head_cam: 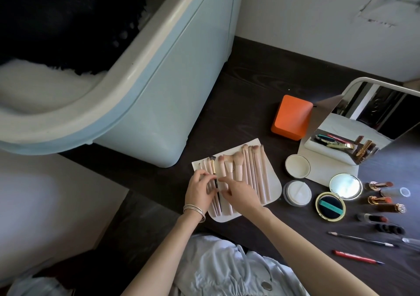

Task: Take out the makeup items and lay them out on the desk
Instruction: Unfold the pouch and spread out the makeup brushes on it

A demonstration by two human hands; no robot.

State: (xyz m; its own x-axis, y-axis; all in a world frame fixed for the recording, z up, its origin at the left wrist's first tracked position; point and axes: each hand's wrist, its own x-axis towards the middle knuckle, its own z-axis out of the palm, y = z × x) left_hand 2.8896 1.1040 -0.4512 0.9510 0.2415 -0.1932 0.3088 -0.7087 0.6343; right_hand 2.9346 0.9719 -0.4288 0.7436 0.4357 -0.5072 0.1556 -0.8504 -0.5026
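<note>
Several pink makeup brushes (254, 170) lie side by side on a white pouch (273, 187) on the dark desk (250, 86). Among them is a black-handled brush (215, 180) with a gold ferrule. My left hand (198, 193) rests on the brushes at the pouch's left end, its fingertips pinching a pink brush handle beside the black one. My right hand (238, 197) lies over the middle handles, fingers spread and touching them. To the right lie an open gold compact (330, 206), a powder jar (296, 192), its lid (297, 165), lipsticks (381, 201) and pencils (361, 240).
A large light-blue tub-like case (159, 86) stands at the desk's back left. An orange box (291, 118) and a standing mirror (368, 118) sit at the back right. A red pencil (356, 257) lies near the front edge.
</note>
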